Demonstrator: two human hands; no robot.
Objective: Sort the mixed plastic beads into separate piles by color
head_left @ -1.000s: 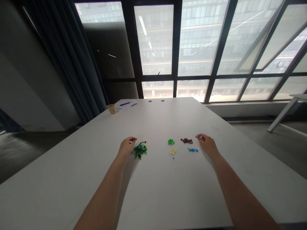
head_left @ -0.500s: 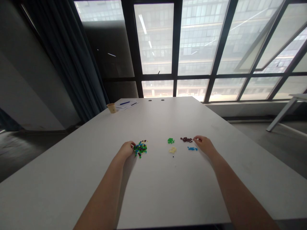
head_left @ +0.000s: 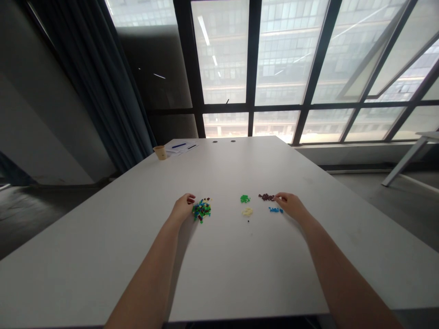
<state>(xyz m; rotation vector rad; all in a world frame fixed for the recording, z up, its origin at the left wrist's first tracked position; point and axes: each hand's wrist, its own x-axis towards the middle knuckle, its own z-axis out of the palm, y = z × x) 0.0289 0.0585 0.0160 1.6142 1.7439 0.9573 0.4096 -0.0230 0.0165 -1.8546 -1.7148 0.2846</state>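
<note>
- Clearly small and light, the mixed pile of beads (head_left: pixel 201 212) is made of tiny hard pieces in blue, green, dark brown and pale yellow; my guess is they would roll or scatter at a careless touch.
- Best taken, I judge, one at a time between thumb tip and forefinger tip, from the loose edge of the heap rather than its middle.
- It lies on the white table (head_left: pixel 219 274), a little left of centre, with the left hand (head_left: pixel 183 208) touching its left edge.
- That left hand is curled, thumb and forefinger drawn together above the heap; whether a bead sits between them is too small to tell.
- Off to the right, well apart from the mixed heap, lie four sorted groups: green beads (head_left: pixel 244 198), pale yellow beads (head_left: pixel 247 211), dark brown beads (head_left: pixel 266 197) and blue beads (head_left: pixel 275 210).
- A single dark bead (head_left: pixel 248 221) lies just below the yellow group.
- Reaching from the right, the right hand (head_left: pixel 291 205) has its fingertips pinched together at the right end of the brown group, just above the blue one; I cannot tell if it holds a bead.
- At the far left corner stand a paper cup (head_left: pixel 159 152) and some papers (head_left: pixel 180 147).
</note>
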